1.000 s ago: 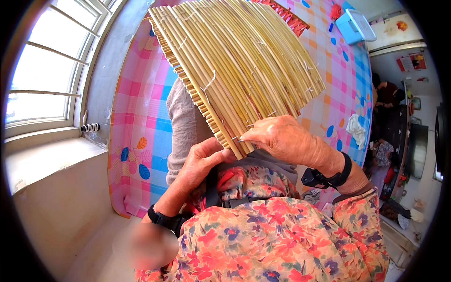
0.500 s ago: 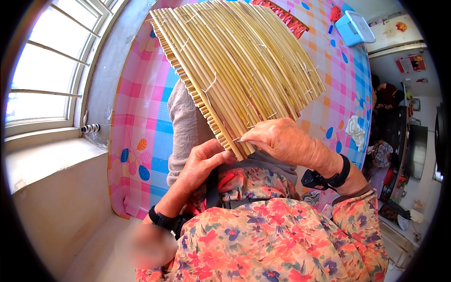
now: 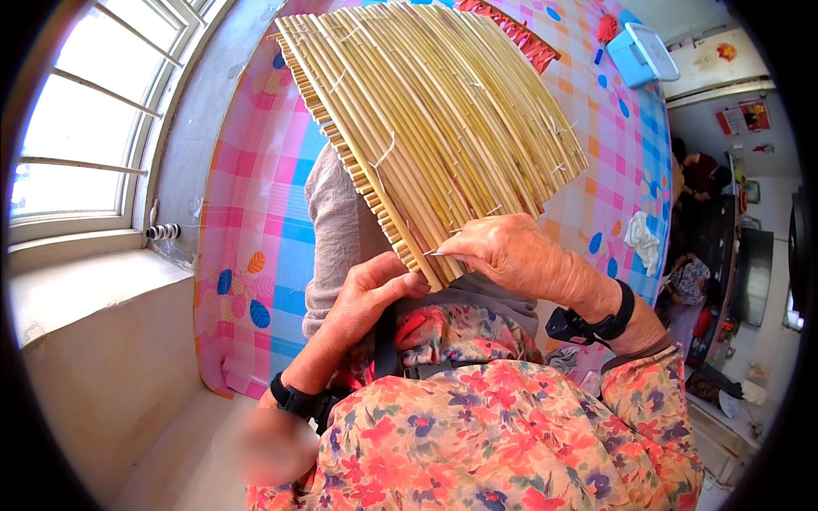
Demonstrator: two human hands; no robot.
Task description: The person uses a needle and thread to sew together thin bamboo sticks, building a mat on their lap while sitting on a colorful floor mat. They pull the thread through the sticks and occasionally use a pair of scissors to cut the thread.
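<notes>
The right hand [image 3: 511, 251] was closed to a pinch, thumb and forefinger together on a thin pale strand [image 3: 435, 253] at the near end of the stalk mat [image 3: 434, 119]. The left hand [image 3: 362, 294] was narrow, thumb and forefinger close together at the mat's near corner; its fingertips were partly hidden, so I could not tell how firmly they gripped. The mat slanted away from the lap, its left edge lined with stalk ends and crossing over a grey trouser leg [image 3: 331, 230], which lay in the way on that side. Loose pale ties stuck up from its face.

Checked sheeting [image 3: 256, 213] spread beyond both long edges, giving room on the right as far as a crumpled white cloth [image 3: 643, 240], well apart. Past the far end lay a red latticed piece [image 3: 520, 38], then a light blue box [image 3: 635, 55]. The barred window [image 3: 77, 145] and its ledge [image 3: 94, 285] bounded the left.
</notes>
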